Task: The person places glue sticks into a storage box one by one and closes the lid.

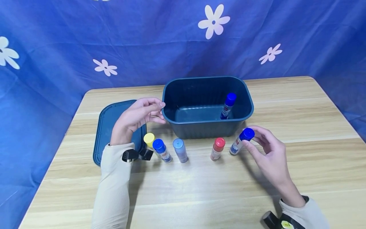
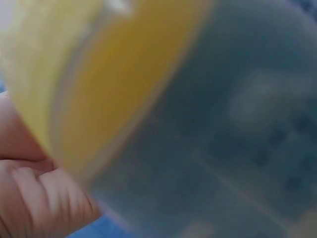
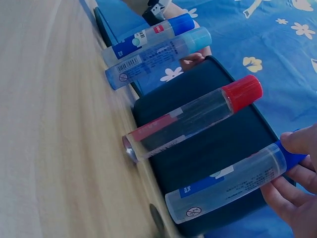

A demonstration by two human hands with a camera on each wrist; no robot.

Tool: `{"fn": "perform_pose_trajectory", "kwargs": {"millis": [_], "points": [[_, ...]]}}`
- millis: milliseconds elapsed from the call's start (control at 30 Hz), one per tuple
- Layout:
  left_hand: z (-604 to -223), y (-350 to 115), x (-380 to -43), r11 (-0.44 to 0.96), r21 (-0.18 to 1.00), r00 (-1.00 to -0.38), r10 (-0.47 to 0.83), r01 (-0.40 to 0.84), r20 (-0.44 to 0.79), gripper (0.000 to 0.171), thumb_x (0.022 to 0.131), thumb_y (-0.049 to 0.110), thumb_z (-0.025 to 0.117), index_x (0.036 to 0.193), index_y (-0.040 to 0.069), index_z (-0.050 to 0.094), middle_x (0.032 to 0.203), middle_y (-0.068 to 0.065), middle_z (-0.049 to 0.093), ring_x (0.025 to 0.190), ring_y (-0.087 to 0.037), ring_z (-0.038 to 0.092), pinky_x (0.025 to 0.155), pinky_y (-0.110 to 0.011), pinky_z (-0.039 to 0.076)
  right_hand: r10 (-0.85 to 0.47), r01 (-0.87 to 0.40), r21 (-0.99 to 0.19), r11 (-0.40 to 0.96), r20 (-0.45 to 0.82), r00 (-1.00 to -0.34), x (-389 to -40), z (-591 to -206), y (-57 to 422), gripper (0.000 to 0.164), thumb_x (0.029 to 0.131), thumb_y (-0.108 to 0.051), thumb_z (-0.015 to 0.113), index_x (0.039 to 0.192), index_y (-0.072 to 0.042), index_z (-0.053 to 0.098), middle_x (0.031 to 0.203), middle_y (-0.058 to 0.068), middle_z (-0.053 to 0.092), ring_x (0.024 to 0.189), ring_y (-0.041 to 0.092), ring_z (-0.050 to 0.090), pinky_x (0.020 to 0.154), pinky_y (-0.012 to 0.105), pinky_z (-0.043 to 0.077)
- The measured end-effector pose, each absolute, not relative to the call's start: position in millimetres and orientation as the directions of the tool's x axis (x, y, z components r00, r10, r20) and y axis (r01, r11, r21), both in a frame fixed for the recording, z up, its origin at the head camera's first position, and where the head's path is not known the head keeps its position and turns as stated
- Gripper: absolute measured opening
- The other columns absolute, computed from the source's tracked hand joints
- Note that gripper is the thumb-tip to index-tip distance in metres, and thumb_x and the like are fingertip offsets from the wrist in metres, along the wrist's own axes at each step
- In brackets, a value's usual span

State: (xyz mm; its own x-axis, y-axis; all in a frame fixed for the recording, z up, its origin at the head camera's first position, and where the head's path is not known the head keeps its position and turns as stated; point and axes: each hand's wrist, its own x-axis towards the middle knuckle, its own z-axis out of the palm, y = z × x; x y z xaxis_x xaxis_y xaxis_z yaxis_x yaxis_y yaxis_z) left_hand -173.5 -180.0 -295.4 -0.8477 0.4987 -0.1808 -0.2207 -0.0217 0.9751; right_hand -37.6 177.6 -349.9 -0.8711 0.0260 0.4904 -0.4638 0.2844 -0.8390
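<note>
My right hand [image 1: 270, 156] pinches the blue cap of a clear glue bottle [image 1: 239, 142], tilted slightly with its base at the table. In the right wrist view, thumb and fingers lie around that cap. My left hand [image 1: 140, 116] holds the left rim of a dark teal bin [image 1: 206, 130]. Inside the bin another blue-capped glue bottle [image 1: 227, 106] leans at the right. A red-capped bottle [image 1: 217, 149], a light-blue-capped bottle [image 1: 180, 150], a blue-capped bottle [image 1: 162, 150] and a yellow-capped bottle [image 1: 149, 139] stand in front of the bin.
A dark teal lid [image 1: 110, 127] lies on the table [image 1: 200, 197] at the left, partly under my left arm. Behind the table hangs a blue cloth [image 1: 160, 41] with white flowers. The left wrist view is mostly blocked by a blurred yellow cap [image 2: 133, 84].
</note>
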Motion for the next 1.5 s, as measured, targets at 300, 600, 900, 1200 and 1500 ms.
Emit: {"fn": "perform_pose_trajectory", "kwargs": {"millis": [300, 600, 900, 1200, 1500], "points": [[-294, -180, -174, -0.001, 0.974, -0.848, 0.491, -0.226, -0.197, 0.013, 0.100, 0.004, 0.048, 0.096, 0.002, 0.061, 0.079, -0.008, 0.062, 0.068, -0.017, 0.066, 0.076, -0.038, 0.060, 0.019, -0.487, -0.821, 0.298, 0.515, -0.857, -41, -341, 180, 0.045, 0.078, 0.019, 0.068, 0.121, 0.010, 0.057, 0.114, 0.004, 0.066, 0.102, 0.011, 0.065, 0.094, 0.019, 0.050], [-293, -180, -174, -0.004, 0.974, -0.849, 0.491, -0.225, -0.194, 0.013, 0.100, 0.004, 0.049, 0.095, 0.002, 0.061, 0.079, -0.008, 0.062, 0.068, -0.018, 0.066, 0.076, -0.038, 0.060, 0.010, -0.491, -0.804, 0.335, 0.524, -0.852, -46, -333, 183, 0.046, 0.077, 0.019, 0.069, 0.121, 0.008, 0.059, 0.113, 0.004, 0.066, 0.101, 0.011, 0.065, 0.093, 0.019, 0.051], [-293, -180, -174, -0.001, 0.974, -0.843, 0.501, -0.226, -0.195, 0.013, 0.100, 0.005, 0.049, 0.096, 0.002, 0.061, 0.079, -0.008, 0.062, 0.069, -0.017, 0.066, 0.078, -0.041, 0.059, -0.050, -0.518, -0.771, 0.371, 0.540, -0.840, -51, -315, 186, 0.051, 0.072, 0.023, 0.071, 0.119, 0.007, 0.061, 0.109, 0.002, 0.068, 0.098, 0.011, 0.066, 0.091, 0.020, 0.052], [-293, -181, -174, -0.007, 0.973, -0.843, 0.501, -0.229, -0.195, 0.013, 0.100, 0.005, 0.049, 0.096, 0.002, 0.061, 0.078, -0.008, 0.063, 0.068, -0.017, 0.066, 0.077, -0.040, 0.060, -0.174, -0.554, -0.734, 0.394, 0.532, -0.829, -57, -287, 187, 0.054, 0.070, 0.021, 0.073, 0.120, 0.004, 0.061, 0.107, 0.009, 0.068, 0.094, 0.013, 0.067, 0.090, 0.021, 0.053], [-294, -180, -174, -0.001, 0.974, -0.847, 0.494, -0.228, -0.198, 0.013, 0.100, 0.005, 0.050, 0.096, 0.003, 0.062, 0.078, -0.008, 0.062, 0.068, -0.017, 0.066, 0.076, -0.039, 0.060, -0.211, -0.559, -0.743, 0.368, 0.519, -0.828, -61, -268, 179, 0.052, 0.072, 0.019, 0.074, 0.120, 0.003, 0.062, 0.106, 0.008, 0.068, 0.097, 0.015, 0.065, 0.089, 0.021, 0.054]]}}
